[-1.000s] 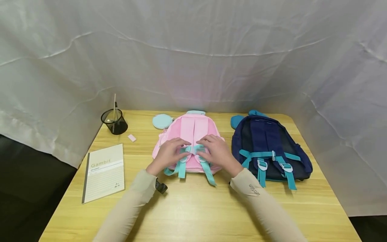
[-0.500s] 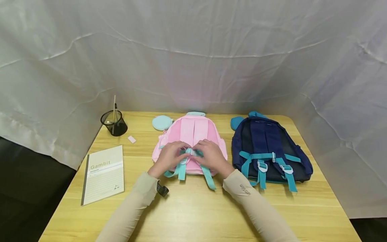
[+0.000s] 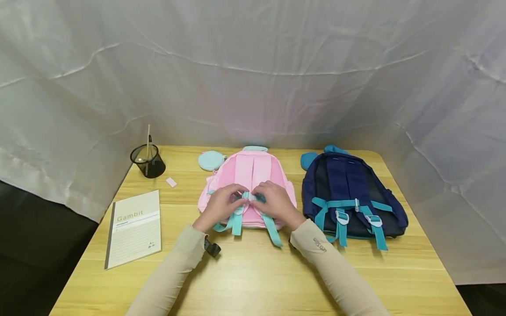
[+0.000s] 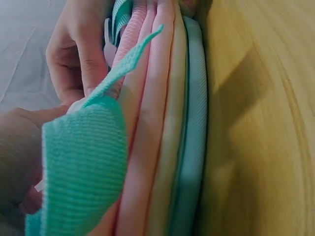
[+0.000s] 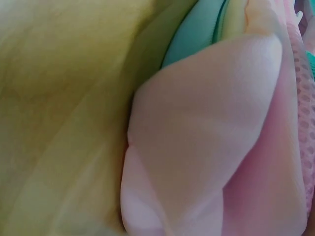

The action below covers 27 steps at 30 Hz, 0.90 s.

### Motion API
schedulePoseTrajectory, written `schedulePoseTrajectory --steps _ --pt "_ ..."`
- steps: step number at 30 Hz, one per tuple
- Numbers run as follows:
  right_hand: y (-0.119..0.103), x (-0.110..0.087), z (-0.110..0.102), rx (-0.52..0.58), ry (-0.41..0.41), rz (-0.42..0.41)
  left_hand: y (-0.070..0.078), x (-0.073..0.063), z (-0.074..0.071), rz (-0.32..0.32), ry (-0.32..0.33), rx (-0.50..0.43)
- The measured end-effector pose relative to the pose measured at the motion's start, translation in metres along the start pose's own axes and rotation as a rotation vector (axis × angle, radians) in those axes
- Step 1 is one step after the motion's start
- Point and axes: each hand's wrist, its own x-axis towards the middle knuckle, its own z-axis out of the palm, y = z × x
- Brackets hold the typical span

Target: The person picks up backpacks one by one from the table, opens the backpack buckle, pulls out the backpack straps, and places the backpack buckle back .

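A pink backpack (image 3: pixel 284 193) lies with its strap side up in the middle of the table. Over its lower back my left hand (image 3: pixel 222 202) and right hand (image 3: pixel 279 202) meet, fingertips and thumbs pinching a whitish buckle (image 3: pixel 251 197) on the teal cross strap. Teal strap ends (image 3: pixel 272 230) hang down past the bag's bottom edge. In the left wrist view, a looped teal strap (image 4: pixel 83 167) covers part of the left hand, and the right hand's fingers (image 4: pixel 91 61) reach down to the buckle. The bag's pink side (image 5: pixel 206 113) fills the right wrist view; the right hand is hidden there.
To the right lies a navy backpack (image 3: pixel 316 175) with teal straps. A round light-blue pouch (image 3: pixel 211 160) sits by the pink bag's upper left. At the left are a black mesh pen cup (image 3: pixel 154 167), a small pale eraser-like block (image 3: pixel 171 182) and a notebook (image 3: pixel 134 230).
My hands have drawn closer together at the buckle, the right one shifting left and slightly nearer. Over the last half second they have stayed almost still.
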Motion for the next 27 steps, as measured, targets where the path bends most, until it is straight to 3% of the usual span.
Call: schedulePoseTrajectory --steps 5,10,16,27 --pt "0.001 0.001 -0.002 0.032 -0.023 0.032 -0.004 -0.001 0.004 -0.072 0.003 -0.123" --pt "0.003 0.002 -0.001 0.048 -0.03 0.039 -0.008 -0.003 0.009 -0.116 0.003 -0.161" --pt "0.005 -0.001 0.01 0.046 -0.02 0.023 -0.013 -0.012 0.015 -0.139 0.0 -0.15" --pt "0.011 -0.001 0.011 0.058 0.023 -0.002 -0.01 -0.009 0.018 -0.122 0.018 -0.12"
